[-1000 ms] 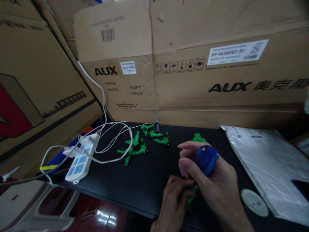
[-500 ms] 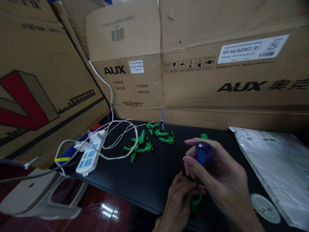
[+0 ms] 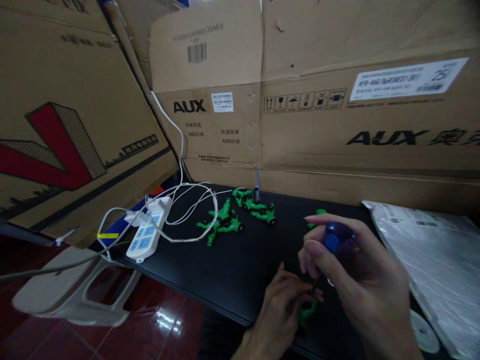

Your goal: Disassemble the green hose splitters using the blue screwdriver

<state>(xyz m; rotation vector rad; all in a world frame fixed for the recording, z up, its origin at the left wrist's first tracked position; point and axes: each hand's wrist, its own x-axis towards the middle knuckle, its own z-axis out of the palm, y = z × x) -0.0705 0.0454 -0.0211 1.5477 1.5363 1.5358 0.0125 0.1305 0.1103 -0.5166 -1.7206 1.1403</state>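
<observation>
The right hand (image 3: 360, 287) has its fingers curled around the blue handle of a screwdriver (image 3: 336, 240), thumb along the near side. The dark shaft slants down toward seven o'clock, to the fingertips of the left hand (image 3: 279, 307). That hand is closed on a green piece (image 3: 307, 315), which sits low over the near edge of the table (image 3: 210, 280); its fingers hide much of it, so I cannot tell exactly where the shaft's tip meets it.

From the hands, with twelve straight ahead, another green part (image 3: 320, 212) lies at twelve, partly behind the right hand's fingers. A far cluster (image 3: 255, 202) of green parts rests at eleven, and a near cluster (image 3: 228, 227) at ten, with a white cable (image 3: 191, 241) looping over it.

Between nine and ten is a white power strip (image 3: 150, 232); beyond the table edge at nine stands a pale stool (image 3: 75, 290). A wrapped packet (image 3: 423, 270) lies between two and three, and a white disc (image 3: 423, 332) at four, partly behind the right hand.

The AUX box (image 3: 307, 150) walls off twelve, and a box with a red V (image 3: 56, 150) leans in at ten.
</observation>
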